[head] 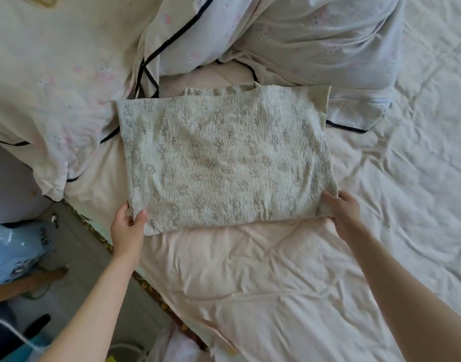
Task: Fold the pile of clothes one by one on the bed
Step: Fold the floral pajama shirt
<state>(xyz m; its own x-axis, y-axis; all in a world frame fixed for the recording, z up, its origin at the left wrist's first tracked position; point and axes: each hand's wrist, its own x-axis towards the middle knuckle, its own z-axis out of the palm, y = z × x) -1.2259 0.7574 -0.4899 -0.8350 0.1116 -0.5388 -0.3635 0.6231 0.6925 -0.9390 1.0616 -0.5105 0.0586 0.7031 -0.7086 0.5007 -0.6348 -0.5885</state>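
Observation:
A pale grey-green garment [224,158] with a small cross and flower print lies flat as a rough rectangle on the bed [276,278]. My left hand [126,226] pinches its near left corner, thumb on top of the cloth. My right hand [341,210] grips the near right corner, fingers curled around the edge. Both near corners are slightly lifted off the pale pink sheet. A folded layer of the same cloth shows along the far edge.
Crumpled white bedding with dark piping [172,40] is heaped behind and left of the garment. A wrinkled white sheet [420,165] covers the right side. The bed's edge [151,288] runs diagonally at lower left, with a blue bag [15,252] on the floor.

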